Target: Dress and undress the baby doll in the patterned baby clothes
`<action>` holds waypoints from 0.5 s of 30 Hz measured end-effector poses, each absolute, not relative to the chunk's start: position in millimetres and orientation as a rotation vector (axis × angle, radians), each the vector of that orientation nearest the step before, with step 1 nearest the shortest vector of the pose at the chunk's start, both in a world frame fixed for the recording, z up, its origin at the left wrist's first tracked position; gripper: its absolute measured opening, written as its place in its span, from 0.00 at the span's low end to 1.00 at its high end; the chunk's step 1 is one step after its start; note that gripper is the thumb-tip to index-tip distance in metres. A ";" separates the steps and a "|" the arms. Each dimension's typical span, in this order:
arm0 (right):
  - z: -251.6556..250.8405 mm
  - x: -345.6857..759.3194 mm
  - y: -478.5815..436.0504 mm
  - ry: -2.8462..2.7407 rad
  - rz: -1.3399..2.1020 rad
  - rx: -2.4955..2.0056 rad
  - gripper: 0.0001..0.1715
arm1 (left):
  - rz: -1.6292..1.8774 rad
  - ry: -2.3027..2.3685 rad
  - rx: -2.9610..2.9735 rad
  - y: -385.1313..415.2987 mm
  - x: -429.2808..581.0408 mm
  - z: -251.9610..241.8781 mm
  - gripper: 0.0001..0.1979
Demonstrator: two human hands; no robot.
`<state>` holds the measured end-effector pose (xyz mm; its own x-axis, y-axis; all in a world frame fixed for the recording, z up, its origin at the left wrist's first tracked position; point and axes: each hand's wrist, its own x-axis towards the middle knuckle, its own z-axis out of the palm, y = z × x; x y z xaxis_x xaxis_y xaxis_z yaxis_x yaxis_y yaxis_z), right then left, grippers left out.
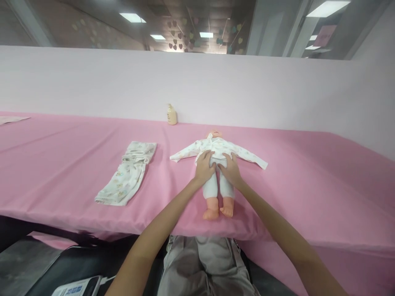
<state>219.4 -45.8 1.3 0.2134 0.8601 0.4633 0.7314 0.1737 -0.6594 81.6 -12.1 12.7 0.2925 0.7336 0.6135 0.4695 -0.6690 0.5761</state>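
A baby doll (211, 207) lies on its back on the pink-covered table, feet toward me. It wears a printed white long-sleeved top (216, 142), sleeves spread out to both sides, and white pants (210, 187) that leave the lower legs and feet bare. My left hand (204, 167) grips the doll's waist from the left, where top and pants meet. On the opposite side my right hand (231, 169) holds the waist the same way. Both thumbs point inward over the pants; the fingertips lie at the top's hem. Most of the doll's head is hidden or foreshortened.
Folded printed white baby clothes (126, 176) lie left of the doll. A pale yellow pump bottle (171, 115) stands at the back against the white wall (123, 82). The pink cloth (296, 185) hangs over the table's front edge, close to my lap.
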 end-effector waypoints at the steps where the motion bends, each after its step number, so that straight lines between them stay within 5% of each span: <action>1: 0.9 219.5 -44.7 -1.505 0.174 -1.562 0.22 | 1.384 1.107 2.228 -11.1 81.3 10.2 0.21; 5: 2.6 222.0 -45.0 -1.404 0.094 -1.462 0.10 | 1.509 1.133 2.062 -8.2 75.0 7.0 0.09; 11: 15.1 240.8 -50.7 -1.109 0.219 -1.385 0.18 | 1.650 1.090 1.305 17.2 52.3 8.1 0.09; 15: 15.9 244.6 -50.9 -1.327 0.135 -1.314 0.17 | 1.566 0.958 1.724 16.6 44.2 9.1 0.13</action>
